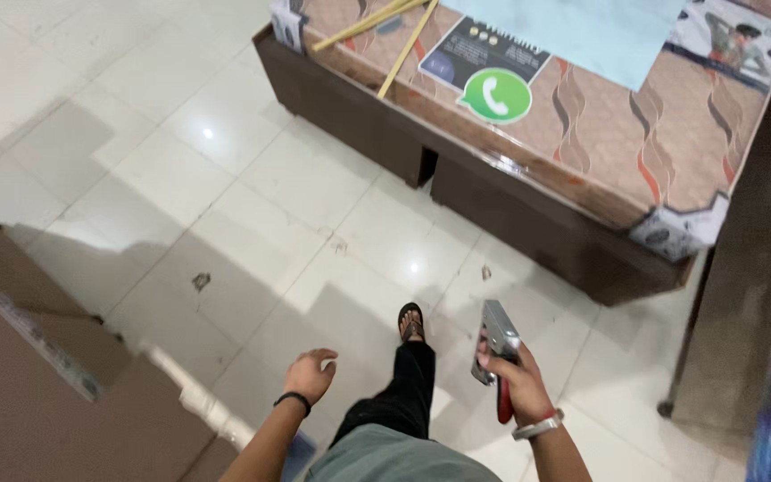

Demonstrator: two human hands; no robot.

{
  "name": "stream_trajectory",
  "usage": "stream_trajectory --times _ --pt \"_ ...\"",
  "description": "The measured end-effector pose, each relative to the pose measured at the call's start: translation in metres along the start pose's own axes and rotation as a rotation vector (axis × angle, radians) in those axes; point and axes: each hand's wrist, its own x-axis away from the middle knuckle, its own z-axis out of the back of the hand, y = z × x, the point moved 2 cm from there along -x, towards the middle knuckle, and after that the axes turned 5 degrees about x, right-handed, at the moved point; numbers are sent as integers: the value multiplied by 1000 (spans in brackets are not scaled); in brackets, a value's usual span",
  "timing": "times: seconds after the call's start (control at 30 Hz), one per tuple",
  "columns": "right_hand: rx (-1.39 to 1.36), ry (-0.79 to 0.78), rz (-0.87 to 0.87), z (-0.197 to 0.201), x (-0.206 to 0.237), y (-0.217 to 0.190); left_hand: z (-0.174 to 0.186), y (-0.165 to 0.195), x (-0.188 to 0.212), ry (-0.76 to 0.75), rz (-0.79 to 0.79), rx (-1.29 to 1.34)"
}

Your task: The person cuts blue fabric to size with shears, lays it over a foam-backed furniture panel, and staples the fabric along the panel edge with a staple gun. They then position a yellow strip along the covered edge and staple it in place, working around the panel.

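Observation:
My right hand (515, 379) grips a metal staple gun (495, 344) with a red handle, held upright above the tiled floor. A silver bracelet sits on that wrist. My left hand (311, 373) hangs loosely with fingers curled and holds nothing; a black band circles its wrist. Between the hands my leg in black trousers steps forward, with a sandalled foot (411, 323) on the floor. Ahead lies a wrapped mattress (600, 125) with a brown wavy pattern on a dark wooden bed base (528, 228).
Thin wooden sticks (396, 36) and a pale blue sheet (582, 31) lie on the mattress. A large brown cardboard panel (37, 393) stands at the lower left. A dark upright surface (751, 268) rises on the right. Glossy white floor tiles (225, 178) stretch between.

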Motion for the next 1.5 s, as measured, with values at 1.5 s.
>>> stream_trajectory --times 1.5 --pt "43 199 -270 -163 -981 -353 217 302 -1177 91 -87 -194"
